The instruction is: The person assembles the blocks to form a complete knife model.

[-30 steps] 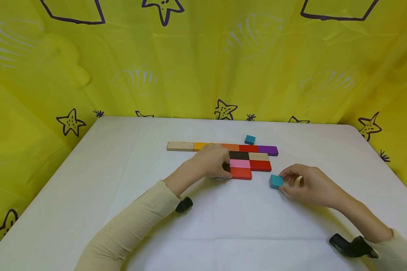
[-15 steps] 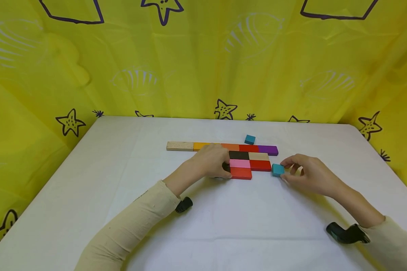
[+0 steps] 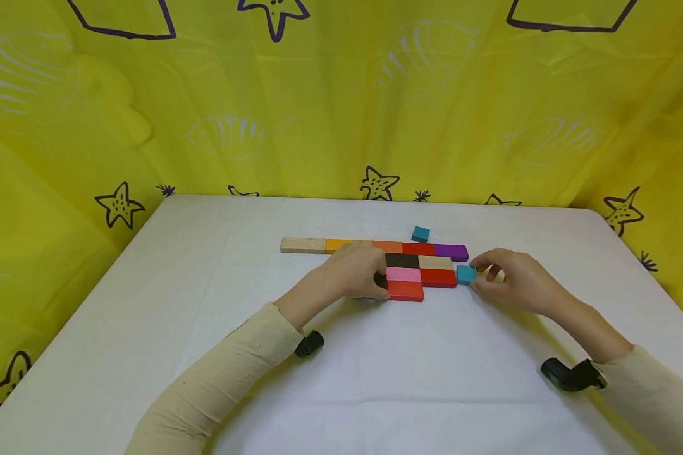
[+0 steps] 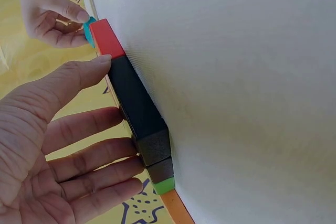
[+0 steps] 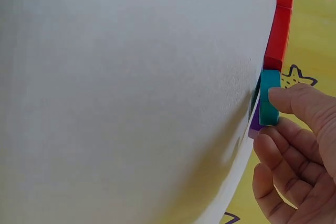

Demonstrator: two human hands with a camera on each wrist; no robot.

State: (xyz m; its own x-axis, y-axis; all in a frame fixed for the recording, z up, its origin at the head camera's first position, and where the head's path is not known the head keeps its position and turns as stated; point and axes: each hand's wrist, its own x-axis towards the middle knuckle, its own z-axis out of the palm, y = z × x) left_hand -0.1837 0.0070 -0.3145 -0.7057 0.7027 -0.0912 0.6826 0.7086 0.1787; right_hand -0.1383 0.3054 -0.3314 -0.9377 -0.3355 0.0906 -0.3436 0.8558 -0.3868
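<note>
Right hand (image 3: 515, 281) has slid small teal wooden cube (image 3: 465, 274) up from lower right, now pinched touching red block (image 3: 438, 277) at centre frame. Left hand (image 3: 355, 270), fingers straight, braces flat coloured-block patch (image 3: 418, 261). Step: seating cube; next likely needs flush press, release.

Both arms wore long cream sleeves, ribbed and close-fitting, ending short of the wrists. Left hand (image 3: 357, 270) and right hand (image 3: 515, 281) were bare; no rings, watch or gloves seen. A small black device (image 3: 309, 343) was strapped under the left forearm, a similar black device (image 3: 572, 375) under the right. Fingernails were short and unpainted in both wrist views.
</note>
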